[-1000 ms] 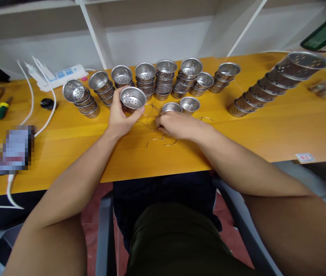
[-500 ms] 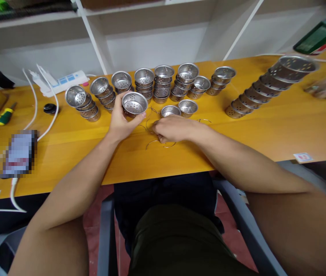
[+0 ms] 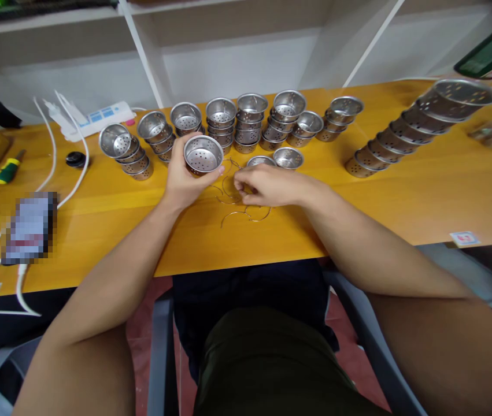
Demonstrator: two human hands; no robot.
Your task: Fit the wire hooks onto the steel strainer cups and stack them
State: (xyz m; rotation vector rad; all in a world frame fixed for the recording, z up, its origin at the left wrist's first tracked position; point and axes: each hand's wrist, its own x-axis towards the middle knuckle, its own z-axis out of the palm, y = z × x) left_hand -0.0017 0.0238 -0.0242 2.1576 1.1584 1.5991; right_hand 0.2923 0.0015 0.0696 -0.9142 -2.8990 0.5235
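Note:
My left hand [image 3: 180, 176] is wrapped around a perforated metal strainer cup [image 3: 203, 155], held tilted so that its open mouth and holed bottom face me. Over several thin curved wires [image 3: 232, 214] on the table is my right hand [image 3: 267, 184], its thumb and fingers pinched together. A bent wire runs up to those fingertips, but what lies between them is hidden. Just behind the right hand stand two more strainer cups, one partly covered [image 3: 261, 161] and one in plain sight [image 3: 288, 158].
Stacked strainer cups [image 3: 252, 118] stand in a row at the back. A tall leaning stack [image 3: 402, 136] is on the right. To the left lie a phone [image 3: 29, 228] with white cables, a screwdriver [image 3: 8, 169], a black cap [image 3: 75, 159] and a power strip [image 3: 98, 120].
My right hand has lifted and turned slightly, its pinched fingertips now showing beside the wires. The left hand keeps the cup nearly in the same place. The view has shifted a little.

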